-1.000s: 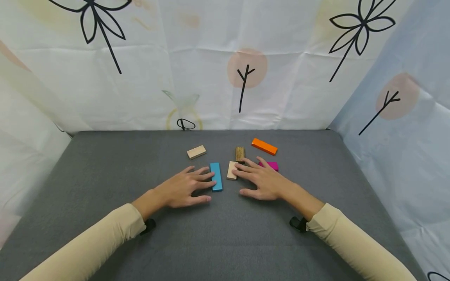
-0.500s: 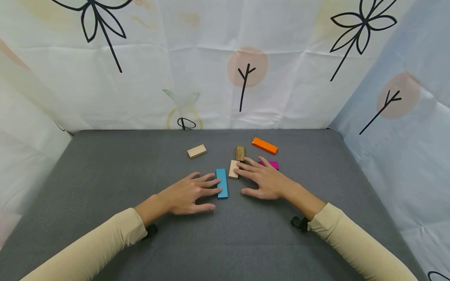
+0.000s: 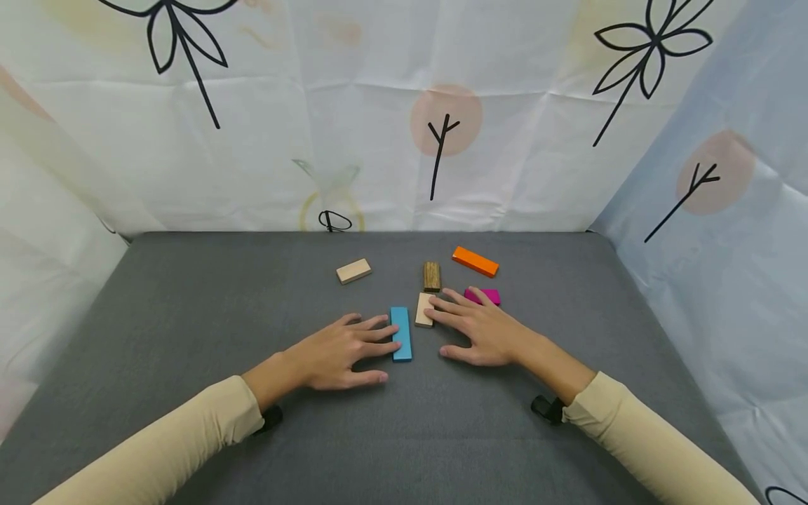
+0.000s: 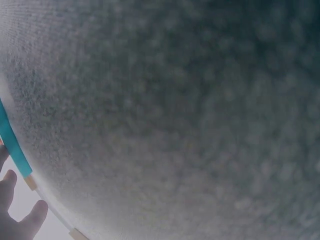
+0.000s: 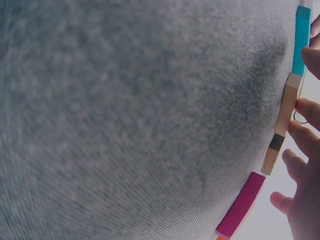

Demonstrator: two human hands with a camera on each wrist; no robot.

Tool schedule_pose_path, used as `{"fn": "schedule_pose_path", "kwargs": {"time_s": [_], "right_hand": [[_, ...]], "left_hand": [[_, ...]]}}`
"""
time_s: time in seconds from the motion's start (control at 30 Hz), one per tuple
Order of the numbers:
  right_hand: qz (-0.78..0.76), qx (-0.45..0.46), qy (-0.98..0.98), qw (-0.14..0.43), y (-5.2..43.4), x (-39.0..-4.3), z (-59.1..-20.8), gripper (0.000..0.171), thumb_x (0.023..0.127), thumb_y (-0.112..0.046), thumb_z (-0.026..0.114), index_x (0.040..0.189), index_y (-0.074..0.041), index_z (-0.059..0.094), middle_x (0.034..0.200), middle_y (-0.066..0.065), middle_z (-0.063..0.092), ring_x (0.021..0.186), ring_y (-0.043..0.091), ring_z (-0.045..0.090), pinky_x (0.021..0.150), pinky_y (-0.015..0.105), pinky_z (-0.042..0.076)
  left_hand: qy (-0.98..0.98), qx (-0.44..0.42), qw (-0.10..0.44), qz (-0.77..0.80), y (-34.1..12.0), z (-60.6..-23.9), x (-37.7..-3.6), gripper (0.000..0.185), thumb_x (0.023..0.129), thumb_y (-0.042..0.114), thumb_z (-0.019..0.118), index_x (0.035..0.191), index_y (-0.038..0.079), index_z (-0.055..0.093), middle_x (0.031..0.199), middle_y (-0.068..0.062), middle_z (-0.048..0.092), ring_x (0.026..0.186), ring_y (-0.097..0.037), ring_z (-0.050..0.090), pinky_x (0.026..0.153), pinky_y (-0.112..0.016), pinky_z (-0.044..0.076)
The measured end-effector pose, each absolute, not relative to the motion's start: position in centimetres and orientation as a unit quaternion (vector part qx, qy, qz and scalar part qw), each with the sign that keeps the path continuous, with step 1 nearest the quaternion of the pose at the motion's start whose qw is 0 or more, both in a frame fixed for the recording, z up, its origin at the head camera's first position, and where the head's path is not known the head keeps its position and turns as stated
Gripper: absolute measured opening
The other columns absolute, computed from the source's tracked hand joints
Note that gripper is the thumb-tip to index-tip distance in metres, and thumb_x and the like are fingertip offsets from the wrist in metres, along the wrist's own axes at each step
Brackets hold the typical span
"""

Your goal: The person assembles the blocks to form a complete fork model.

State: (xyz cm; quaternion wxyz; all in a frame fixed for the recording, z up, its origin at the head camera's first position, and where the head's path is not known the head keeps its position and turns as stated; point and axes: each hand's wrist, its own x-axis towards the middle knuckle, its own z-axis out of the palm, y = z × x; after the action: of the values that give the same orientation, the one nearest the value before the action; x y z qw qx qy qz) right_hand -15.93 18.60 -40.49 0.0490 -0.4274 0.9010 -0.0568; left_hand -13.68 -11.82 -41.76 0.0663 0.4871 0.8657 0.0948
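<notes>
The blue block (image 3: 400,334) is lying flat on the grey tabletop (image 3: 189,308), near the middle, and is being touched along its left edge by the straight fingertips of the left hand (image 3: 334,352); nothing is being gripped, the grip being spread flat and open. At about 1 o'clock from the blue block, just beside it, a pale wooden block (image 3: 424,310) is being touched at its right edge by the extended fingers of the right hand (image 3: 486,334), whose grip is likewise flat and open, with nothing enclosed. The two blocks are being kept apart by a narrow gap.

Outward from these, a dark wooden block (image 3: 432,275) is lying at 12 o'clock of the pale one, end to end with it. A pink block (image 3: 486,295) is partly being covered by the right fingers, at 3 o'clock of the dark block. An orange block (image 3: 475,261) is lying at 1 o'clock, and a second pale block (image 3: 353,271) at 11 o'clock, well apart from the hands.
</notes>
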Motion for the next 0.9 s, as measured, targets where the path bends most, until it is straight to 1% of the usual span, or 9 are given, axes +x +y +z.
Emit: {"fn": "schedule_pose_path", "kwargs": {"time_s": [0.13,0.27,0.33,0.47,0.67,0.9], "right_hand": [[-0.061,-0.431,0.899,0.043,18.6,-15.9,-40.7,0.067,0.090,-0.054,0.048,0.146,-0.021,0.030,0.151,0.001,0.025,0.140,0.025,0.016,0.105,0.060,0.012],[-0.066,-0.431,0.899,0.041,18.6,-15.9,-40.7,0.067,0.089,-0.054,0.049,0.146,-0.021,0.032,0.151,0.001,0.027,0.139,0.026,0.017,0.104,0.060,0.013],[-0.068,-0.428,0.900,0.044,18.6,-16.0,-40.6,0.067,0.089,-0.053,0.050,0.146,-0.021,0.032,0.150,0.001,0.027,0.139,0.026,0.017,0.104,0.060,0.013],[-0.069,-0.424,0.902,0.053,18.6,-16.0,-40.6,0.067,0.090,-0.053,0.049,0.146,-0.022,0.031,0.151,0.000,0.026,0.140,0.026,0.016,0.105,0.060,0.012],[-0.077,-0.419,0.903,0.054,18.6,-16.2,-40.6,0.067,0.090,-0.052,0.050,0.146,-0.022,0.030,0.151,-0.001,0.025,0.140,0.025,0.016,0.105,0.059,0.012],[-0.081,-0.417,0.904,0.052,18.5,-16.2,-40.8,0.069,0.089,-0.056,0.048,0.146,-0.022,0.030,0.151,-0.001,0.025,0.140,0.023,0.016,0.106,0.058,0.012]], "left_hand": [[0.863,0.492,0.067,0.095,-11.6,-41.7,-13.4,0.061,0.092,0.061,0.033,0.143,0.028,0.036,0.149,0.004,0.028,0.138,-0.020,0.022,0.102,-0.054,0.026],[0.858,0.499,0.069,0.096,-11.4,-41.7,-13.0,0.061,0.092,0.062,0.032,0.143,0.027,0.036,0.149,0.004,0.028,0.138,-0.020,0.022,0.102,-0.053,0.027],[0.856,0.502,0.073,0.098,-11.4,-41.7,-12.8,0.062,0.092,0.062,0.030,0.143,0.027,0.035,0.149,0.004,0.028,0.138,-0.020,0.021,0.102,-0.054,0.026],[0.852,0.507,0.082,0.099,-11.3,-41.6,-12.5,0.061,0.092,0.061,0.032,0.143,0.028,0.035,0.149,0.005,0.027,0.138,-0.019,0.020,0.101,-0.055,0.026],[0.842,0.524,0.073,0.103,-11.2,-41.5,-11.9,0.059,0.093,0.059,0.033,0.143,0.027,0.036,0.149,0.003,0.029,0.138,-0.021,0.022,0.100,-0.055,0.029],[0.833,0.539,0.075,0.103,-10.8,-41.5,-11.4,0.061,0.093,0.060,0.030,0.144,0.026,0.033,0.149,0.003,0.027,0.138,-0.021,0.022,0.099,-0.054,0.029]]}}
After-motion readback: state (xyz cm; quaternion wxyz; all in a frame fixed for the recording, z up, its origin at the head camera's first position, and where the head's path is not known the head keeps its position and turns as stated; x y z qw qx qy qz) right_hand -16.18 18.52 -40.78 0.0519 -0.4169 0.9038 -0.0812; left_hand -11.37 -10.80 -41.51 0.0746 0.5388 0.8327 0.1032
